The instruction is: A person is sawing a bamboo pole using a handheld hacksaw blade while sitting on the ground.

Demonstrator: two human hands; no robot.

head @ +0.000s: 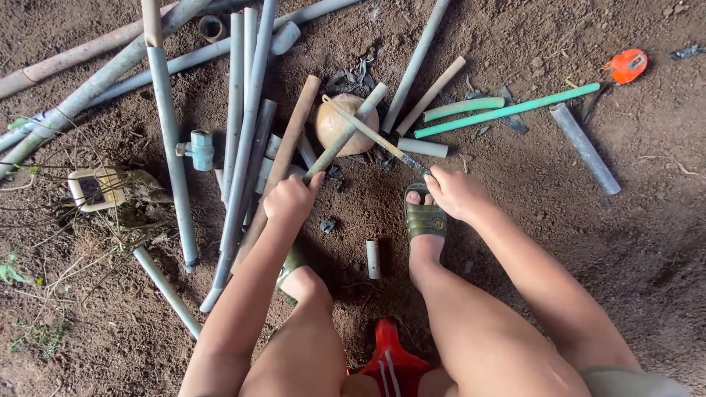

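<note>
On the dirt at the left we see one small screened device: a cream, rounded-square casing with a dark rectangular display at its middle, lying flat among dry twigs, just left of the long grey pipes.

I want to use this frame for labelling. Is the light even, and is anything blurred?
Head view: soft, shaded daylight, no glare; the right edge darkens. The left hand, right hand and pipes are sharp; edges bow slightly from the wide lens.
</note>
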